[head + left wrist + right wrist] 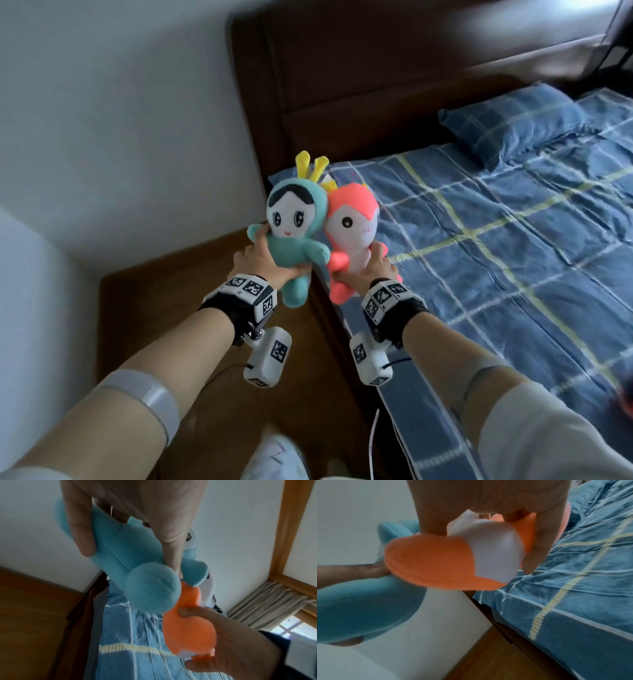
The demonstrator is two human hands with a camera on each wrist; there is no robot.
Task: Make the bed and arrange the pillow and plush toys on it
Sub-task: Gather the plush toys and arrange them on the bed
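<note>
Hands hold two soft toys up side by side, touching, above the near left edge of the bed. The left hand grips the teal plush doll with yellow antlers round its body, fingers curled about it. The right hand grips the orange-pink and white plush toy low on its body. Right of them, the blue plaid cotton sheet covers the mattress, wrinkled. A matching blue plaid pillow lies far right, against the dark brown headboard.
</note>
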